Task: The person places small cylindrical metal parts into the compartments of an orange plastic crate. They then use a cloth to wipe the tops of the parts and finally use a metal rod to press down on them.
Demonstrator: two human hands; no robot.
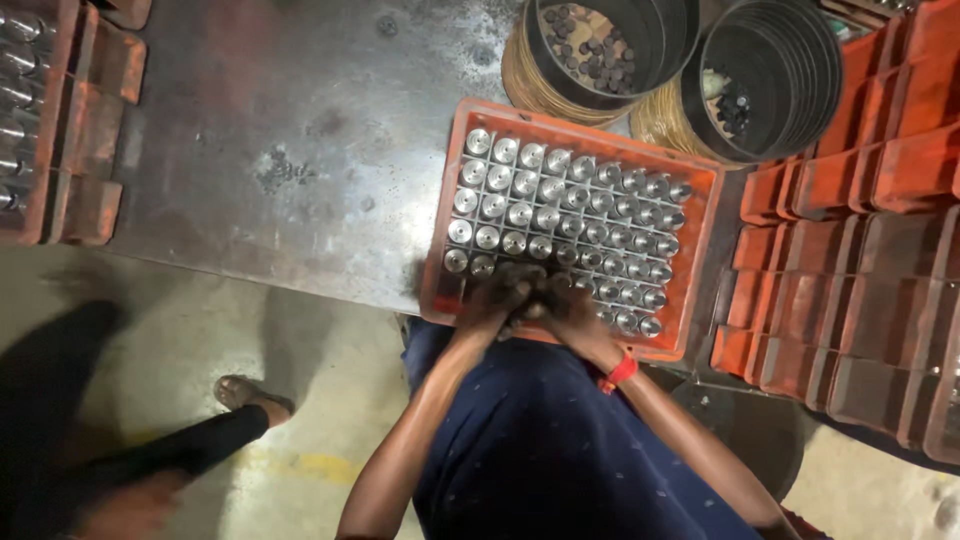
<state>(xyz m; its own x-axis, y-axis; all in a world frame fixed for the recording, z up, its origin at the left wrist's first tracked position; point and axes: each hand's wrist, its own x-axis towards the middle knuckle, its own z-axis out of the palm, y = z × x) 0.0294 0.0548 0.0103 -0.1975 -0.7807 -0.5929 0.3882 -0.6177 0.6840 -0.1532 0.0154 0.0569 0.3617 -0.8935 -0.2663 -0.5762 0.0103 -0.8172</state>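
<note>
An orange plastic crate sits at the near edge of a dark metal table. Rows of shiny upright metal cylinders fill it. My left hand and my right hand are pressed together over the crate's near rows, fingers curled down among the cylinders. Both hands are blurred, so what they grip is unclear. A red band circles my right wrist.
Two black round bins with small dark parts stand behind the crate. Stacked orange crates fill the right side, more stand at far left. Another person's leg and sandalled foot are on the floor at left.
</note>
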